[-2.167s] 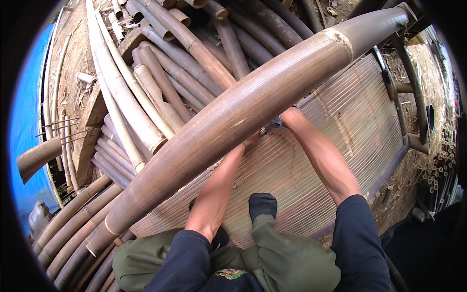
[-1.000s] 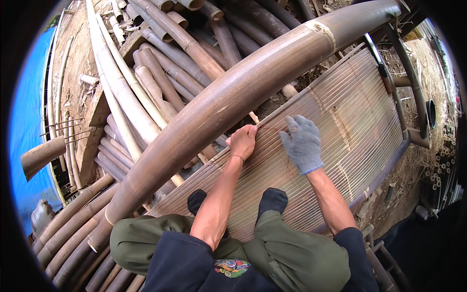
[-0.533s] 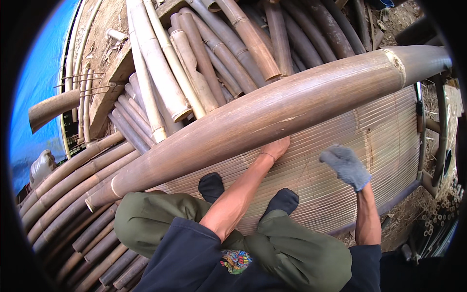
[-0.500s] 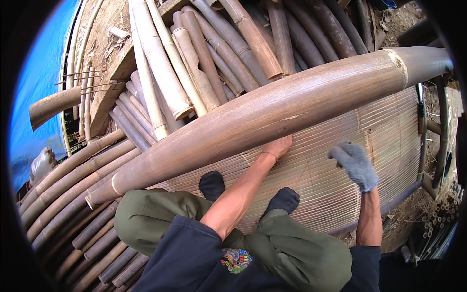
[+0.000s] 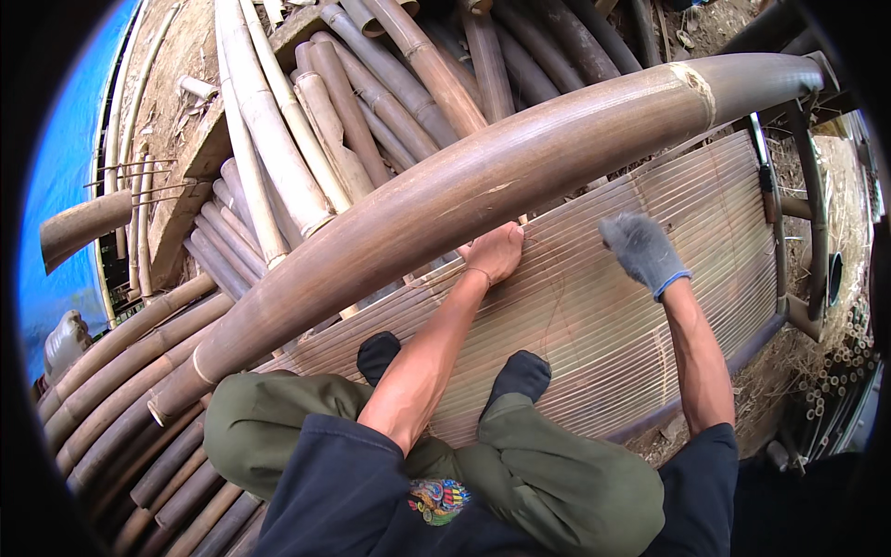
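Note:
My bare left hand (image 5: 497,252), with a thin band at the wrist, is closed at the far edge of a panel of narrow bamboo slats (image 5: 613,325). Its fingers are bent out of sight, so what they hold cannot be made out. Just beyond it, a thick brown bamboo pole (image 5: 445,204) slants across the view, rising to the right. Over the panel, right of the left hand, my right hand (image 5: 645,252) wears a grey knitted glove with a blue cuff. Its fingers are curled in; anything inside them is hidden. A thin looped strand (image 5: 561,288) lies between the hands.
Several bamboo poles (image 5: 269,111) lie stacked behind the long pole, with more curved ones (image 5: 121,371) at left. My dark-socked feet (image 5: 520,376) rest on the panel. A blue tarp (image 5: 65,195) hangs far left. A dark frame (image 5: 812,223) stands at right.
My view has shifted, and a gap now shows between the long pole and the panel's far edge. More of my left hand is visible. My gloved right hand has moved farther from me.

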Demonstrator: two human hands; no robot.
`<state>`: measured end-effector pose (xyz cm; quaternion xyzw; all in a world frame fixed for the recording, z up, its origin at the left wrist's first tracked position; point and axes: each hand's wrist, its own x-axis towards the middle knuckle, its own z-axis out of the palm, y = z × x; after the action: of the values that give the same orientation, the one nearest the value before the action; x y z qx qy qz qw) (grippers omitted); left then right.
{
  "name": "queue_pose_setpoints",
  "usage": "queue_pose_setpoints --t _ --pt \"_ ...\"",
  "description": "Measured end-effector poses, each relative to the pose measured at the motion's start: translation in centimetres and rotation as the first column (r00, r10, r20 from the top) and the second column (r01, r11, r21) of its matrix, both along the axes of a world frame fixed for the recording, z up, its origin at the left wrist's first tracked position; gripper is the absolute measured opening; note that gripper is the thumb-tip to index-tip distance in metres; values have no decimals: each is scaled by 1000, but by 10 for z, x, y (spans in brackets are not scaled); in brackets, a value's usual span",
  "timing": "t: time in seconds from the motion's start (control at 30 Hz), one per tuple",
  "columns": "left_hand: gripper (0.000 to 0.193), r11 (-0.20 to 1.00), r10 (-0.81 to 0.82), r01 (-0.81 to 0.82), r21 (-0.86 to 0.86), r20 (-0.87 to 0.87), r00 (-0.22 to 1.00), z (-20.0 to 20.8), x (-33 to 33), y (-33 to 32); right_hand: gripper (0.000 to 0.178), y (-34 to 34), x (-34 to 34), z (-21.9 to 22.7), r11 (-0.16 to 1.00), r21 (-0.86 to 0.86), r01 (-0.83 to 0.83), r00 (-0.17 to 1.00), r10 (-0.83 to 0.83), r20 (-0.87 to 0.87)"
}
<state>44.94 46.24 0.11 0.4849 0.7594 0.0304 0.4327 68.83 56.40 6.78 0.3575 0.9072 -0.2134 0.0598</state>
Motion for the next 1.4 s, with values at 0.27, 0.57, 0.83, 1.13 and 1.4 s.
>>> queue_pose_setpoints --t 0.27,0.57,0.83,1.13,1.4 --pt "34 990 79 -77 119 -10 997 -7 -3 -19 19 -147 -68 8 990 -132 -55 925 0 -380" --pt "31 992 86 -85 92 -6 996 0 10 -23 24 -101 42 -31 940 -331 86 974 -149 -170" --pt "44 891 -445 428 -151 -472 761 56 -10 18 29 -144 92 -8 393 -759 519 154 -916 -369" --pt "58 319 -383 726 609 -618 687 276 75 163 43 -169 287 96 353 345 870 142 -849 509" --pt "78 693 -540 633 345 -333 773 256 48 195 38 -92 199 185 499 377 780 492 -862 123"
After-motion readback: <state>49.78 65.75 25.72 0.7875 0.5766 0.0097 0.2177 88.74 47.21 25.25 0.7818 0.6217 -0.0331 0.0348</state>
